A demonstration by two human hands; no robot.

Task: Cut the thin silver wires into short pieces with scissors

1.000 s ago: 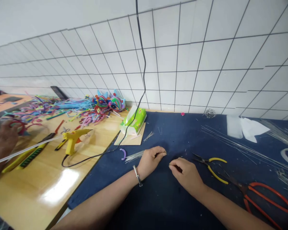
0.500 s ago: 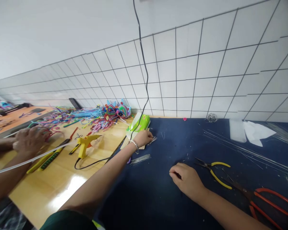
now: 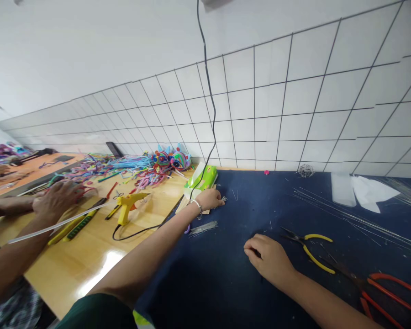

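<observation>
My left hand (image 3: 209, 199), a bracelet on its wrist, reaches to the back of the dark blue mat. Its fingers are closed on short thin metal wires (image 3: 224, 199), whose ends poke out at the fingertips. Just nearer to me lies another bundle of short wires (image 3: 204, 228). My right hand (image 3: 269, 257) rests low over the mat with thumb and fingers pinched together; whatever it may hold is too small to see. Close to its right are yellow-handled pliers (image 3: 308, 243). Red-handled cutters (image 3: 368, 285) lie farther right.
A yellow glue gun (image 3: 126, 206) stands on the wooden table, its cord running toward the mat. A green packet (image 3: 205, 178) sits behind my left hand. A co-worker's hands (image 3: 56, 199) are at the left. Long wires (image 3: 345, 214) and a wire ball (image 3: 306, 170) lie at right.
My left fingers have closed down on the short wires at the back of the mat. My right hand stays pinched in about the same place. The view has shifted slightly.
</observation>
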